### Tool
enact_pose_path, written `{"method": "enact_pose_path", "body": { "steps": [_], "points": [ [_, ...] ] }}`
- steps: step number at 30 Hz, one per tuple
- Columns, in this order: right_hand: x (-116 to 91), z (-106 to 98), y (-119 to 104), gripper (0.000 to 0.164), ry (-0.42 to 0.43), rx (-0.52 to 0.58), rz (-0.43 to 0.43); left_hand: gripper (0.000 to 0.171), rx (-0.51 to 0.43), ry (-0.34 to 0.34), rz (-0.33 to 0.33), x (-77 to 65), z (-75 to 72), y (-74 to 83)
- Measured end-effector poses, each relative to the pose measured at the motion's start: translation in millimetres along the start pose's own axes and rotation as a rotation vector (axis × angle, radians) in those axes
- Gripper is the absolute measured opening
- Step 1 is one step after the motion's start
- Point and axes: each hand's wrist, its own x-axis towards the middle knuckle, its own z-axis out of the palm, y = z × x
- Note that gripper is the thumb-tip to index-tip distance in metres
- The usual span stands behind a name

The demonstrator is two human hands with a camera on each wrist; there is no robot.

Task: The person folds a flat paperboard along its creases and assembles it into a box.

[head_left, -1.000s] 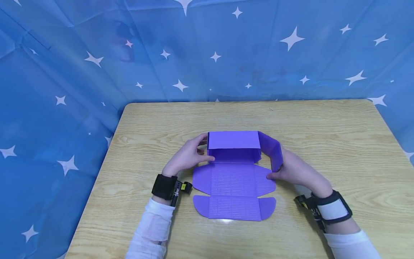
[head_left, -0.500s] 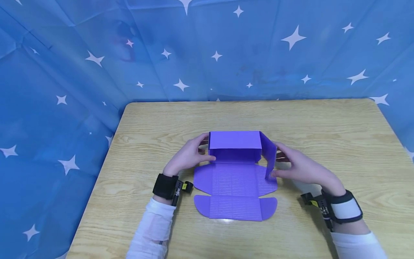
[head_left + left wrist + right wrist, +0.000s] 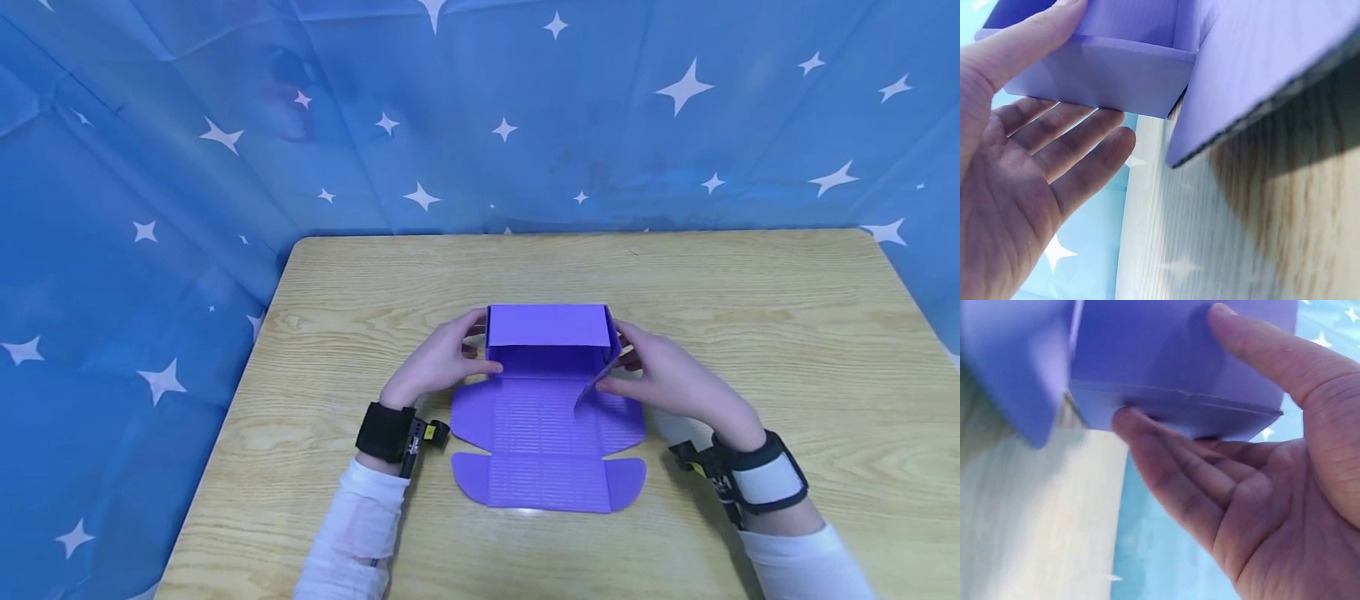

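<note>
A partly folded purple cardboard box (image 3: 550, 325) stands on the table, its ribbed lid panel (image 3: 547, 425) lying flat toward me. My left hand (image 3: 442, 358) holds the box's left side wall, thumb over the edge and fingers along the outside; the left wrist view shows this wall (image 3: 1104, 75) folded double. My right hand (image 3: 667, 375) is at the right side, where a flap (image 3: 597, 381) slants inward over the lid panel. In the right wrist view, the thumb presses this flap's face (image 3: 1147, 344), while the curled fingers touch the wall below its fold.
The box rests on a wood-grain table (image 3: 360, 283). Behind and left of it hangs a blue cloth (image 3: 450, 108) with white stars. Side tabs (image 3: 625, 483) stick out from the lid panel. A strapped camera (image 3: 435, 432) sits at each wrist.
The right side flap has swung from outside the box inward to the left, with my right hand following it. My left hand stays at the left wall.
</note>
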Motion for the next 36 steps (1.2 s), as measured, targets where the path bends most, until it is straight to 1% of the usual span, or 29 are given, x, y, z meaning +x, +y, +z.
{"method": "enact_pose_path", "body": {
  "steps": [5,11,15,22,25,30,33,36],
  "points": [
    [5.7,2.4,-8.6,0.074,0.016,-0.044,0.017,0.085,0.005,0.006,0.004,-1.4,1.5,-0.4],
    [6.7,7.9,-11.0,0.071,0.053,-0.090,0.039,0.084,-0.002,-0.008,-0.003,-3.6,4.1,-0.2],
    [8.4,10.6,-11.3,0.071,0.093,-0.108,0.051,0.081,0.011,0.008,0.015,-2.1,4.1,0.2],
    [10.8,13.4,-11.7,0.069,0.139,-0.141,0.068,0.080,0.047,0.008,0.041,-0.5,3.8,2.2],
    [12.3,14.9,-11.8,0.070,0.155,-0.166,0.074,0.079,0.048,0.012,0.045,-0.3,4.4,2.9],
    [11.6,17.3,-11.6,0.072,0.193,-0.195,0.105,0.080,0.024,-0.001,0.041,0.1,6.5,4.7],
    [10.9,17.5,-10.4,0.069,0.218,-0.200,0.128,0.080,0.021,-0.007,0.035,0.4,7.7,5.1],
    [11.2,17.7,-9.2,0.065,0.229,-0.175,0.150,0.081,0.024,-0.007,0.035,0.6,8.4,5.5]
  ]
}}
